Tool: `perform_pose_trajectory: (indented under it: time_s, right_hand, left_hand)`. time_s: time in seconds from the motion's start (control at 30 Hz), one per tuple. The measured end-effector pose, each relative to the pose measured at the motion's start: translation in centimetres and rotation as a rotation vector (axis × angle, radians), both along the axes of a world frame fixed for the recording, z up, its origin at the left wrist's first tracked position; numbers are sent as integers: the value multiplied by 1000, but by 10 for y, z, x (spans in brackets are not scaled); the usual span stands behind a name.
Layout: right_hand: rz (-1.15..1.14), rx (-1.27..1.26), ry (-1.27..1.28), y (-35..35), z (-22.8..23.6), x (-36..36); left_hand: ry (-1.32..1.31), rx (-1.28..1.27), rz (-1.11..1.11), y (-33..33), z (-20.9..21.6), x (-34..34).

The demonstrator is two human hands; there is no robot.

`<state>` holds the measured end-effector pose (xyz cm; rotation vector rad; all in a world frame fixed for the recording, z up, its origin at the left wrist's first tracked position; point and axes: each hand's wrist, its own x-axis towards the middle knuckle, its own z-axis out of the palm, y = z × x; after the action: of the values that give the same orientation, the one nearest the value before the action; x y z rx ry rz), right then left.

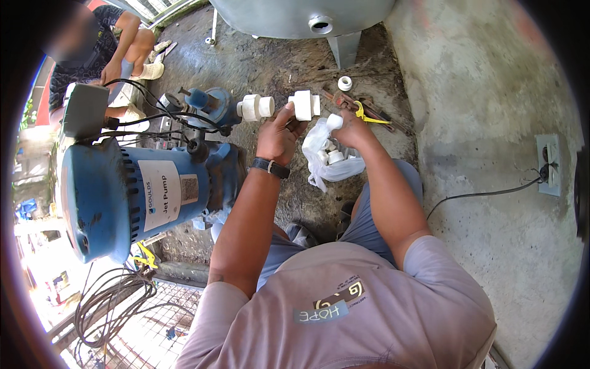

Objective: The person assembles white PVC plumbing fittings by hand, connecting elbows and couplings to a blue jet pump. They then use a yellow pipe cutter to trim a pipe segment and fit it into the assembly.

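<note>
My left hand (281,135), with a dark watch on its wrist, grips a white plastic pipe union (303,106) between thumb and fingers. Just left of it, apart from it, another white pipe fitting (255,107) sticks out of the blue pump's (169,190) front end. My right hand (353,130) is closed at a small white pipe fitting (334,122), over the mouth of a thin plastic bag (350,170). Several white fittings (335,157) lie inside that bag. The right fingertips are partly hidden behind the hand.
On the wet floor lie a white ring-shaped fitting (345,83), a yellow-handled tool (370,115) and rusty tools (387,114). A grey tank (295,15) stands ahead. A concrete wall (491,92) closes the right. Another person (92,55) squats at far left; coiled cable (117,307) hangs lower left.
</note>
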<state>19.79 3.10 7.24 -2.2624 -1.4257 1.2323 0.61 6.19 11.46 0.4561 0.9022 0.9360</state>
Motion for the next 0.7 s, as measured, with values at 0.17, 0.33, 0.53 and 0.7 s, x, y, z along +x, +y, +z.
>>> perform_pose_trajectory:
  time_s: [0.17,0.33,0.53,0.7]
  right_hand:
    - [175,-56,-191,-2,-19,-3]
    - [163,-111,-295,1,-30,-1]
    - [82,85,-135,2,-19,4]
    - [-242,333,535,12,-3,-3]
  left_hand:
    - [7,1,-3,2,-4,0]
    - [23,5,0,1,-1,1]
    - [5,6,-35,0,1,2]
    - [14,21,-13,0,3,0]
